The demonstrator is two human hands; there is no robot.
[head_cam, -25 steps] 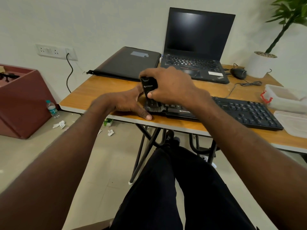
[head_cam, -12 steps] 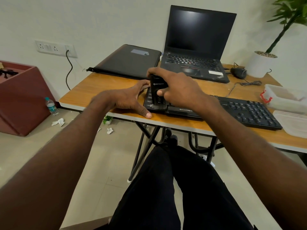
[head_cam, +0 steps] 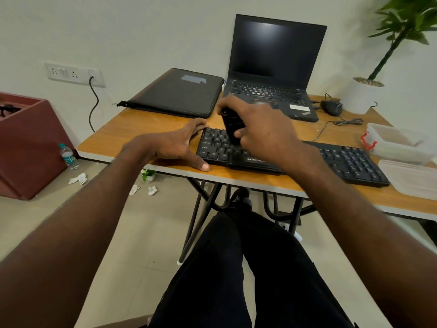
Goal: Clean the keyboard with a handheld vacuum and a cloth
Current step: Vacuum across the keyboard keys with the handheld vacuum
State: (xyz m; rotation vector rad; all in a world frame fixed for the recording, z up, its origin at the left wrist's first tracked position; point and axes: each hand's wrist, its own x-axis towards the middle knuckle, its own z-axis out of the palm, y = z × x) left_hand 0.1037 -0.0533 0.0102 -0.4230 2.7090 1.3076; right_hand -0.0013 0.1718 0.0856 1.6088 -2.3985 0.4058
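Note:
A black keyboard [head_cam: 350, 162] lies along the front edge of the wooden table [head_cam: 132, 129]. My right hand [head_cam: 262, 131] grips a small black handheld vacuum [head_cam: 233, 129], held upright with its lower end down on the keys of the keyboard's left part. My left hand [head_cam: 175, 145] rests flat on the table with straight fingers, its fingertips and thumb against the keyboard's left end. No cloth shows.
An open black laptop [head_cam: 274, 67] and a black zipped case [head_cam: 179, 93] sit at the back of the table. A mouse [head_cam: 331, 107] with cable, a white plant pot [head_cam: 361, 95] and clear plastic containers [head_cam: 397, 143] stand at the right. A maroon bin [head_cam: 26, 143] and bottle [head_cam: 68, 157] are on the floor.
My right hand has carried the vacuum rightward and a little back along the keyboard, uncovering the leftmost keys. My left hand stays at the keyboard's left end.

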